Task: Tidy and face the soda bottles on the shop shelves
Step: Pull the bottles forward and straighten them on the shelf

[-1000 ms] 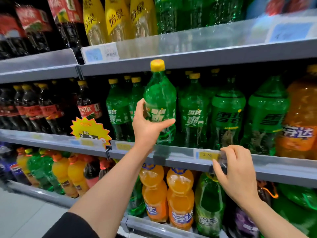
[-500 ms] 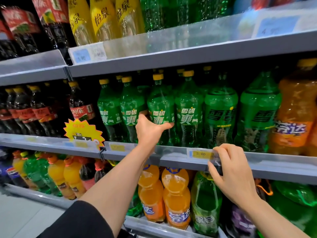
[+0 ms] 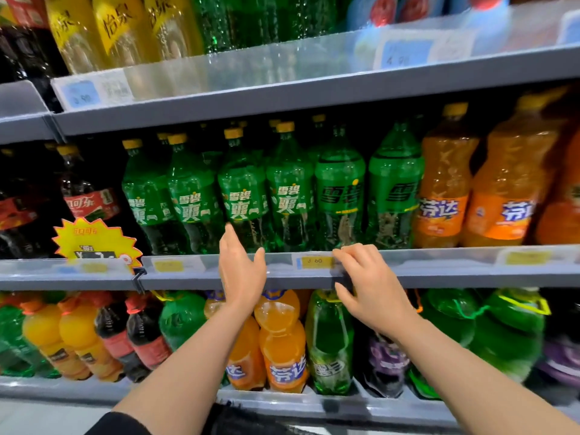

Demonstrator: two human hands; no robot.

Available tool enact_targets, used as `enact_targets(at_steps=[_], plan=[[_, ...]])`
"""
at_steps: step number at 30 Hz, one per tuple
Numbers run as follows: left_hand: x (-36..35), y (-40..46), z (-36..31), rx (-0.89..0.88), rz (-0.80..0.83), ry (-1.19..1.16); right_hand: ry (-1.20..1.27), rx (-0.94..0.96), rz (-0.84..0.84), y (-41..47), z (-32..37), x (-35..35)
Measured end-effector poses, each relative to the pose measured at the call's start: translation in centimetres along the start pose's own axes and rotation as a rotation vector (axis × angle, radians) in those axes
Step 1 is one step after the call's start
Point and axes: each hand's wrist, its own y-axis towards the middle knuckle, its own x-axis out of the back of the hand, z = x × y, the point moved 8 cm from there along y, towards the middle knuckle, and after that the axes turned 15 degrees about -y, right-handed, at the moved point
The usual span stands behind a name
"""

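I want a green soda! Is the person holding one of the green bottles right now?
No, the left hand is open below the green bottles, and the right hand grips the shelf edge.

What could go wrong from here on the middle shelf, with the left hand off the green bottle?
Two risks:
1. The left hand hovers open just below the green bottle; a careless reach could knock it into its tightly packed neighbours.
2. The right hand has its grip on the shelf edge beside the yellow price tag; pulling there might loosen or shift the tag strip.
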Motion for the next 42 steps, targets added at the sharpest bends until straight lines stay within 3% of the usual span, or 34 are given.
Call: enact_targets(at_steps=[5,8,14,17,22,31,39,42], plan=[[-0.9,-4.1,-4.3,-0.095,-0.057,-0.075,-0.017,0.056,0.214,-1.9,-0.9,1.6],[-5.3,-6.7,-8.0,-0.224,0.056,-0.168,-0.038,-0.02,0.314,-5.3,-4.3,2.3],[-17.9,-14.1,-14.3,-0.176,0.515,-0.399,0.004,-0.435,0.304,-13.7,-17.6,6.1],[-22.1,-17.0,-17.8,-0.249,0.604,-0.419,-0.009,-0.639,0.22,-16.1,-23.6,8.9],[-27.6,-20.7,-22.7,-0.384,0.726,-0.381,-0.023,-0.815,0.158,-18.6,-30.7,12.5],[-34.1,-23.4,-26.4,-0.459,0.736,-0.308,0.012,-1.05,-0.055,-22.0,-40.9,15.3],[-38.1,-24.0,-27.1,-0.551,0.689,-0.422,0.008,-1.169,-0.157,-19.4,-46.8,15.0],[-39.2,-24.0,-26.8,-0.62,0.633,-0.335,0.101,-1.22,-0.187,-18.1,-48.7,13.9]])
